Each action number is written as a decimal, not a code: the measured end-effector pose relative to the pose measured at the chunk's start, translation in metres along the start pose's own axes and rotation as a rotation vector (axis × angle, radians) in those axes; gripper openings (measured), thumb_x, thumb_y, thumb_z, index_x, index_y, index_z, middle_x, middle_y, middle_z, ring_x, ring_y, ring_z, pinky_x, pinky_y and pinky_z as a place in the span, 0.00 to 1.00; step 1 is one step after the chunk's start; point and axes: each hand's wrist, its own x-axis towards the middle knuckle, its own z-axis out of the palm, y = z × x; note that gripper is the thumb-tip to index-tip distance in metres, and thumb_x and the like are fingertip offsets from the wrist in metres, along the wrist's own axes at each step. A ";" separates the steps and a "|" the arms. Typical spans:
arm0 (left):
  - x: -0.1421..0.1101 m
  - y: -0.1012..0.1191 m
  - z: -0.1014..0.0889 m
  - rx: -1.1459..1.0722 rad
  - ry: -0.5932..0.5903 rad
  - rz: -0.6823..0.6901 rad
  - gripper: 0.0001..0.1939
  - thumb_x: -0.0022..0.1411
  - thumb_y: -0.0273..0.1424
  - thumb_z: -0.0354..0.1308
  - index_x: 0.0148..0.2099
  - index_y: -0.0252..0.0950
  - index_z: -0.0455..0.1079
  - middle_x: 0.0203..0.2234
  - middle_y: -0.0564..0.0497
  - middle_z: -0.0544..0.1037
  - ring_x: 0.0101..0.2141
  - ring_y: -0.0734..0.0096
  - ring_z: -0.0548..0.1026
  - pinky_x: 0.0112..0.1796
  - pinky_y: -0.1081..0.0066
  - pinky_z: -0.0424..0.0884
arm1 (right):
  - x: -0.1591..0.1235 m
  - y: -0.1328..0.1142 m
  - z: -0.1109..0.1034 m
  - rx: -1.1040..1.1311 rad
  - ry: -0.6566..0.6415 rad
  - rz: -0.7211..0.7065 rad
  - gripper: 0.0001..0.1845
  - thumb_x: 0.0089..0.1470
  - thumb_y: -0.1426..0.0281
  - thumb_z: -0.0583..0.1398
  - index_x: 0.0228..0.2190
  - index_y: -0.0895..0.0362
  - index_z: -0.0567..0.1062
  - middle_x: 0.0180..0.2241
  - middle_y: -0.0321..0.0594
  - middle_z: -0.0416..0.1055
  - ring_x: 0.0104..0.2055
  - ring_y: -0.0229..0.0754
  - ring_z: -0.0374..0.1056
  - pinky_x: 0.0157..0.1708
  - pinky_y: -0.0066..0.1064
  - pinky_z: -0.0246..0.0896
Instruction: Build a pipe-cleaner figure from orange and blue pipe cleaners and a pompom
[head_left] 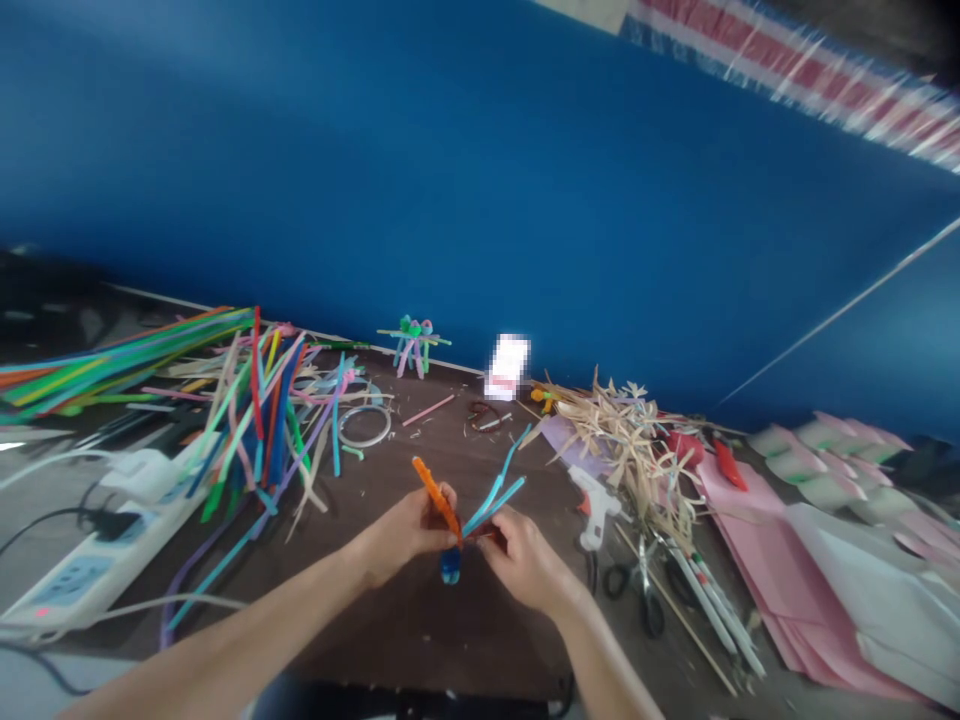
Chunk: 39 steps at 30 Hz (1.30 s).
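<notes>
A big blue wall (450, 190) stands at the back, and a dark brown table (420, 645) lies in front of it. Pink paper sheets (780, 580) lie far on the right side, and a white power strip (56, 585) is on the left. A messy heap of pipe cleaners (259, 420) is well to the left of the work.

The left hand (411, 530) and the right hand (519, 552) are held near each other over the middle of the table, with the work between their fingertips. The left hand pinches an orange pipe cleaner (433, 493) near its low end. Its long way points up and left, toward the wall. The right hand has its fingers curled in, next to the light blue pipe cleaners (495, 500), which lean up and right. I can't tell if it pinches them or a thin dark strand just under them.

So the two colors spread like a V, and they meet low down, between the hands. The left hand is nearer the orange side, the right hand nearer the light blue. Smallest is a dark blue lump (450, 566), just below that meeting spot, close to the left fingertips.
</notes>
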 end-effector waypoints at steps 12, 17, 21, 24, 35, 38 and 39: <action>-0.004 0.002 0.006 0.131 -0.044 -0.074 0.16 0.40 0.20 0.59 0.29 0.35 0.55 0.20 0.59 0.68 0.24 0.76 0.66 0.29 0.74 0.62 | 0.005 -0.007 -0.018 0.147 -0.243 -0.027 0.12 0.53 0.72 0.54 0.38 0.53 0.74 0.36 0.36 0.73 0.39 0.41 0.67 0.39 0.29 0.58; -0.003 0.003 0.010 0.240 0.032 -0.056 0.14 0.39 0.21 0.56 0.28 0.36 0.54 0.19 0.60 0.67 0.23 0.77 0.65 0.27 0.75 0.60 | 0.011 -0.005 -0.019 0.338 -0.287 0.022 0.13 0.52 0.66 0.55 0.38 0.54 0.74 0.36 0.35 0.73 0.40 0.41 0.66 0.43 0.30 0.58; -0.002 0.001 0.008 0.333 -0.011 -0.078 0.13 0.39 0.21 0.55 0.29 0.36 0.56 0.19 0.60 0.65 0.22 0.77 0.64 0.26 0.76 0.60 | 0.012 -0.001 -0.019 0.399 -0.357 0.208 0.13 0.48 0.62 0.58 0.32 0.57 0.76 0.25 0.34 0.72 0.26 0.36 0.65 0.27 0.26 0.61; -0.001 -0.002 0.007 0.396 0.062 -0.047 0.13 0.38 0.21 0.55 0.28 0.36 0.55 0.18 0.60 0.64 0.22 0.76 0.65 0.26 0.76 0.60 | 0.010 0.001 -0.014 0.328 -0.321 0.284 0.13 0.46 0.62 0.59 0.28 0.58 0.76 0.20 0.33 0.69 0.20 0.33 0.61 0.20 0.23 0.55; -0.002 -0.009 0.010 0.739 0.243 0.134 0.06 0.42 0.22 0.53 0.27 0.35 0.60 0.17 0.59 0.63 0.21 0.76 0.62 0.24 0.76 0.57 | 0.001 -0.021 0.008 -0.340 0.074 0.247 0.12 0.49 0.64 0.57 0.19 0.55 0.75 0.19 0.35 0.70 0.22 0.35 0.63 0.22 0.25 0.46; 0.002 -0.010 0.005 0.541 0.269 0.121 0.09 0.40 0.23 0.56 0.26 0.35 0.59 0.18 0.59 0.63 0.22 0.76 0.62 0.25 0.76 0.58 | -0.004 -0.021 0.014 -0.263 0.102 0.195 0.08 0.50 0.66 0.57 0.24 0.53 0.75 0.23 0.34 0.71 0.26 0.35 0.65 0.26 0.24 0.50; 0.003 -0.010 0.004 0.441 0.274 0.102 0.10 0.40 0.24 0.57 0.27 0.35 0.59 0.19 0.59 0.64 0.23 0.76 0.63 0.26 0.76 0.58 | -0.005 -0.019 0.016 -0.221 0.112 0.196 0.06 0.49 0.67 0.57 0.27 0.52 0.75 0.24 0.34 0.71 0.26 0.35 0.65 0.26 0.23 0.51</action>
